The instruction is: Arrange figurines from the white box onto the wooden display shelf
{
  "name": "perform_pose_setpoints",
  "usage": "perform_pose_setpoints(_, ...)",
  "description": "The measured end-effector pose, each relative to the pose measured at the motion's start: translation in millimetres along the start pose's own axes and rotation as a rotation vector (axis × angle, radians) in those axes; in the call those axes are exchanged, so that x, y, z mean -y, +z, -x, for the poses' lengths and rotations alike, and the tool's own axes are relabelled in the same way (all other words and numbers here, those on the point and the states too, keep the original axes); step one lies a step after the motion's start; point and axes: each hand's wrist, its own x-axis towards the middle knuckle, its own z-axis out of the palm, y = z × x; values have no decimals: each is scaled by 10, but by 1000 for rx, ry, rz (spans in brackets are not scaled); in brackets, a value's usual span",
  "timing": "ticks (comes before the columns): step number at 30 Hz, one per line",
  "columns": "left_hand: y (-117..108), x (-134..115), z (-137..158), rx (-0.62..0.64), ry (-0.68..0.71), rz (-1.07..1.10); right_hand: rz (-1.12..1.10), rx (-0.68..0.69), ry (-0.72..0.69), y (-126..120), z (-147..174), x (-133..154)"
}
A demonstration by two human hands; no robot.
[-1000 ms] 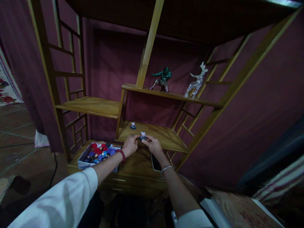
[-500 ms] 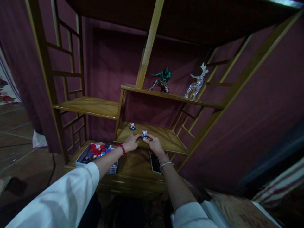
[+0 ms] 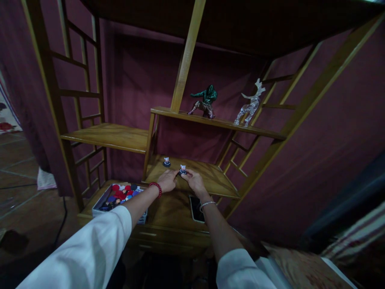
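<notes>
A small white-headed figurine (image 3: 183, 169) with a dark round base is at the front of the lower right shelf (image 3: 207, 176). My right hand (image 3: 195, 181) pinches its base from the right, thumb toward me. From the left, my left hand (image 3: 167, 180) has its fingertips against the same base, so the figurine sits between both hands. Whether the base rests on the wood or hovers just over it, I cannot tell. A matching figurine (image 3: 166, 161) stands upright further back on the same shelf, to the left and untouched.
Left of my forearm, a box (image 3: 99, 208) holds several red, blue and purple small figures. A phone (image 3: 197, 208) lies on the cabinet top below my right wrist. Overhead, a crouching green figure (image 3: 207, 100) and a clear deer statue (image 3: 251, 105) stand on the raised shelf (image 3: 222, 123).
The view has shifted slightly. Both hands stay at the figurine with almost no movement, and the other figurine stands where it was.
</notes>
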Motion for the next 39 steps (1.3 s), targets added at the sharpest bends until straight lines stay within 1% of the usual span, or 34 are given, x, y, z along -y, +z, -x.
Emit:
perform_pose_setpoints(5, 37, 16, -52, -19, -3, -9, 5, -13, -13, 12, -57, -39)
perform_pose_setpoints(13, 75, 21, -104, -72, -20, 45, 99, -48, -37, 36, -133, -29)
perform_pose_setpoints(18, 86, -2, -128, -74, -33, -11, 145, -52, -17, 31, -174, -1)
perform_pose_setpoints(22, 95, -2, -153, -80, -31, -4, 193, -49, -7, 26, -213, 4)
perform_pose_setpoints(27, 99, 2, -199, -79, -42, 17, 222, -44, -6, 38, -290, -49)
perform_pose_setpoints(32, 110, -8, -247, -83, -14, 14, 230, -38, -26, 52, -375, -116)
perform_pose_setpoints(35, 112, -29, -257, -90, -12, -21, 216, -20, -36, 60, -410, -140)
perform_pose_setpoints(39, 104, -57, -262, -78, -5, -83, 246, -35, -33, 62, -433, -130)
